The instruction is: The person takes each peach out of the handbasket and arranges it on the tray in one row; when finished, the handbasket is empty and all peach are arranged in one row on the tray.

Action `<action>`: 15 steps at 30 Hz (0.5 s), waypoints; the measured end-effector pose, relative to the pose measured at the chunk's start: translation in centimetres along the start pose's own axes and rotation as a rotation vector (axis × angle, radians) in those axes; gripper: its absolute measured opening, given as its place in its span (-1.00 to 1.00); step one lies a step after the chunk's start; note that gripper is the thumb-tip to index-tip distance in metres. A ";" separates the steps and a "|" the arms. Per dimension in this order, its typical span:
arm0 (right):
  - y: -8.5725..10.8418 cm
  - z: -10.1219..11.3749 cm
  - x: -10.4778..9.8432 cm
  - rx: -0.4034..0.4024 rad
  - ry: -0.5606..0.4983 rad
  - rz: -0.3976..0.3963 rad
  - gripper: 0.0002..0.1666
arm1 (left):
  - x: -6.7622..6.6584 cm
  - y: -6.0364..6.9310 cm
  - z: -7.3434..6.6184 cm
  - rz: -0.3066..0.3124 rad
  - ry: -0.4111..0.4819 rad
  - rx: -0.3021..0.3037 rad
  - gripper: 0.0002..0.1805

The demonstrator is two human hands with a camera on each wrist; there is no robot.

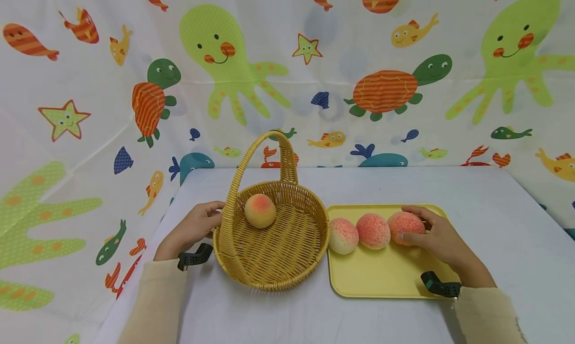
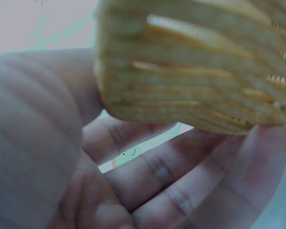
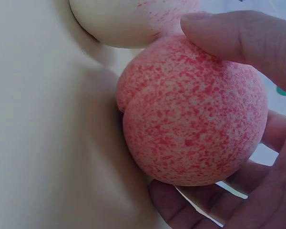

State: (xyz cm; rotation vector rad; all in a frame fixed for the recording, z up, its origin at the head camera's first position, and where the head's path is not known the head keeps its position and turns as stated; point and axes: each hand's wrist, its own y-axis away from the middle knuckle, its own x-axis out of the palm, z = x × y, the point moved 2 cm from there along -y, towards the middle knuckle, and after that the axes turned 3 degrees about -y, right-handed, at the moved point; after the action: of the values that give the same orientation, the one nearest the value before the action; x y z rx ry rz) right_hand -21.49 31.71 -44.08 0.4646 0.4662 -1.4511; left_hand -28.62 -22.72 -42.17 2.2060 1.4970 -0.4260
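My right hand curls its thumb and fingers round a pink-speckled peach, the rightmost of three in a row on a yellow tray. Touching its left side is a second peach, and a paler peach lies at the tray's left edge. On the left, my left hand holds the side of a wicker basket with a tall arched handle. In the left wrist view its fingers bend under the woven wall. One yellow-orange peach sits inside the basket towards the back left.
Basket and tray stand side by side on a white-covered table. Behind and to the left hangs a white curtain printed with sea animals. A black wrist camera is strapped to the left wrist, another camera to the right.
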 end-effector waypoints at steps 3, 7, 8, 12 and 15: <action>0.0 0.0 0.1 0.010 0.001 -0.007 -0.10 | 0.0 0.0 0.0 -0.001 0.000 -0.004 -0.53; 0.0 -0.1 0.1 0.021 -0.002 -0.006 -0.07 | 0.0 0.0 0.0 -0.003 -0.002 -0.009 -0.54; -0.1 -0.1 0.1 0.022 -0.002 -0.004 -0.07 | 0.0 0.0 0.0 -0.003 -0.002 -0.009 -0.54; -0.1 0.0 0.2 0.022 0.001 -0.002 -0.07 | 0.0 0.0 -0.1 -0.003 -0.003 -0.007 -0.54; -0.1 0.1 0.2 0.020 0.012 0.000 -0.06 | 0.0 0.1 -0.1 -0.004 -0.006 -0.009 -0.54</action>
State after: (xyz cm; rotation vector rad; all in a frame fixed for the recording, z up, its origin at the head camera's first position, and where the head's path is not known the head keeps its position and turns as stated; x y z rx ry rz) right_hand -21.57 31.49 -44.12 0.4897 0.4612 -1.4548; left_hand -28.55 -22.68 -42.09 2.1934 1.4976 -0.4264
